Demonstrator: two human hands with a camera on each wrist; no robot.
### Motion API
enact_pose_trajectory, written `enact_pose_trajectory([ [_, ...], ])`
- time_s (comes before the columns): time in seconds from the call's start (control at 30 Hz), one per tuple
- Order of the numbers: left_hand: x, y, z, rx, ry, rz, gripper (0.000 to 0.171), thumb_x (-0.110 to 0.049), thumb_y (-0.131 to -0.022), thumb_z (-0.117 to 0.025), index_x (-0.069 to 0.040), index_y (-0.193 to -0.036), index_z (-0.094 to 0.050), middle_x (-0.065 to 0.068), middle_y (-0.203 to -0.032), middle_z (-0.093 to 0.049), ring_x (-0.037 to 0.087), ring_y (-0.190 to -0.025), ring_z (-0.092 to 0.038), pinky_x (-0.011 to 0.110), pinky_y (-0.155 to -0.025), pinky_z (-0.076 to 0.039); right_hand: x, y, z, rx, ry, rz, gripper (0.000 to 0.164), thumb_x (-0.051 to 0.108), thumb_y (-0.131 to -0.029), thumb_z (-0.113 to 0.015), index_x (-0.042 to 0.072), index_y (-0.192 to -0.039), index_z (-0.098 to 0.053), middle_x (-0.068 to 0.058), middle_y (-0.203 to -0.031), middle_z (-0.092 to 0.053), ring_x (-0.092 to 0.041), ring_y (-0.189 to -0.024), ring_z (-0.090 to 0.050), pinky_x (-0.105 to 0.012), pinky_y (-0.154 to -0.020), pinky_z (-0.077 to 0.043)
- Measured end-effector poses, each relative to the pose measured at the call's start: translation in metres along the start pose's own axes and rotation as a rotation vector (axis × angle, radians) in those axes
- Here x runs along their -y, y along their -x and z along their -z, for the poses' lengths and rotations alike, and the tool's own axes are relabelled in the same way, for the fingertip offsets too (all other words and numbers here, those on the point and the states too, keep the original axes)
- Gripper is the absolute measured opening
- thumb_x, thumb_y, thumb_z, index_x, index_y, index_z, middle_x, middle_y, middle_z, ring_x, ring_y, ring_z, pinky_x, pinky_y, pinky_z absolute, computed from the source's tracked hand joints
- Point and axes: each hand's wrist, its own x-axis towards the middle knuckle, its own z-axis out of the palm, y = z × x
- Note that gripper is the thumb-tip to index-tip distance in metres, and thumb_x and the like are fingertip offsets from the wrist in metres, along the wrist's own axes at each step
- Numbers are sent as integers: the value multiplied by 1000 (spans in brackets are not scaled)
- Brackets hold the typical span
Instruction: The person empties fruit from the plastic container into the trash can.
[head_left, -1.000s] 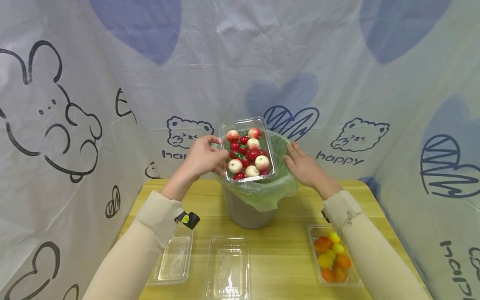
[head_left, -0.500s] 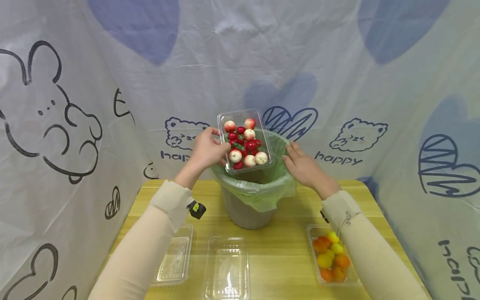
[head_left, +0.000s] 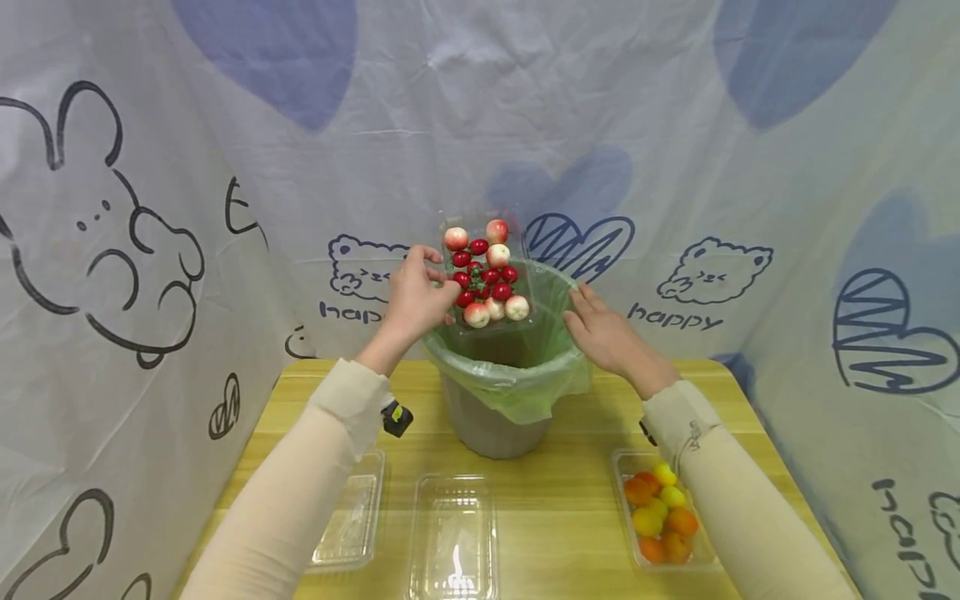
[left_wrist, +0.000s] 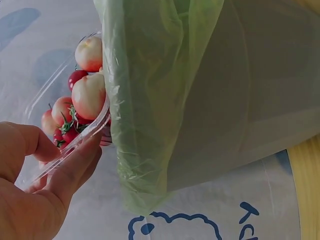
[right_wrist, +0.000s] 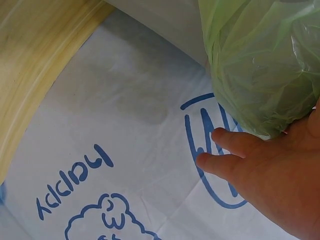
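Observation:
My left hand [head_left: 422,292] pinches the left rim of a clear plastic container [left_wrist: 94,127], thumb on one side and fingers on the other. It holds small red-and-cream apples [head_left: 498,255] and dark red cherry tomatoes [head_left: 502,292] with green stems. The container hangs tilted over the mouth of a grey bin [head_left: 487,429] lined with a green plastic bag [head_left: 525,400]. On the bin's right side my right hand [head_left: 607,337] rests against the bagged rim, its fingers extended. Two of those fingers show outside the bag in the right wrist view.
Two clear containers without fruit, a middle one [head_left: 453,478] and a left one [head_left: 369,508], lie on the wooden table [head_left: 555,508]. At the right, partly behind my sleeve, a container of orange and yellow fruit [head_left: 648,521] stands. Printed white cloth [head_left: 420,100] surrounds the table.
My left hand has raised the fruit container up and away, tilting it more, so more of the bin's inside shows below it. The right hand has kept its place at the rim.

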Motion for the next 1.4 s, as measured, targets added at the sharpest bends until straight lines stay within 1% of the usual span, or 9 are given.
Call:
enact_pose_trajectory([
  [0.23, 3, -1, -2, -51, 13, -61, 43, 3, -87, -60, 4, -128, -50, 23, -112, -69, 21, -50, -63, 51, -57, -66, -1, -1, -1, 1, -6, 0, 67, 39, -115, -22, 0, -167, -10, -21, -177, 1, -43, -164, -5, -58, -135, -12],
  [0.4, 5, 0, -4, -74, 32, -83, 40, 3, -87, -61, 1, -125, -50, 23, -112, -70, 18, -54, -64, 44, -53, -66, -1, -1, -1, 0, -3, -2, 67, 40, -115, -22, 0, -167, -10, -21, -177, 2, -43, -163, -6, -58, -135, -13],
  [0.57, 7, 0, -4, -86, 36, -103, 40, 7, -85, -61, 0, -123, -50, 22, -112, -69, 19, -56, -65, 36, -50, -64, 0, 0, 0, 0, 9, 1, 67, 40, -115, -22, -1, -167, -11, -20, -177, 2, -43, -163, -6, -57, -135, -13],
  [0.73, 9, 1, -3, -94, 26, -119, 39, 7, -86, -61, -1, -122, -49, 24, -114, -68, 17, -56, -64, 33, -50, -64, 0, -1, 1, -5, 8, 2, 67, 40, -115, -22, -1, -167, -11, -19, -177, 2, -43, -163, -6, -57, -135, -13],
  [0.83, 9, 2, -3, -98, 31, -115, 39, 7, -86, -61, -1, -122, -49, 26, -117, -68, 16, -58, -65, 33, -52, -64, 0, -1, 1, -1, 6, 1, 67, 40, -115, -22, 0, -167, -11, -18, -177, 3, -43, -164, -6, -57, -135, -13],
  [1.0, 9, 2, -3, -104, 38, -118, 39, 7, -86, -61, -2, -122, -49, 27, -118, -68, 22, -63, -68, 33, -52, -64, -1, -1, 1, 1, 1, 1, 68, 41, -115, -21, 0, -167, -10, -18, -177, 3, -43, -164, -5, -57, -135, -12],
  [1.23, 10, 2, -5, -92, 69, -127, 39, 8, -86, -60, -2, -122, -49, 26, -120, -67, 42, -82, -76, 32, -54, -65, -1, -1, 1, -3, -9, 3, 67, 40, -115, -22, 0, -167, -10, -18, -177, 3, -43, -164, -5, -57, -135, -11],
  [1.33, 11, 3, -6, -85, 86, -132, 38, 8, -87, -60, -1, -122, -48, 27, -122, -66, 44, -86, -77, 33, -55, -66, -1, -1, 0, -3, -9, 2, 67, 40, -115, -22, 0, -167, -10, -18, -177, 3, -42, -164, -4, -57, -135, -11],
  [1.4, 11, 3, -6, -84, 95, -136, 38, 9, -87, -60, -1, -123, -48, 27, -123, -66, 43, -87, -77, 33, -56, -66, -1, -1, 0, -2, -8, 3, 67, 40, -115, -22, 0, -167, -10, -18, -177, 3, -42, -164, -4, -57, -135, -11],
])
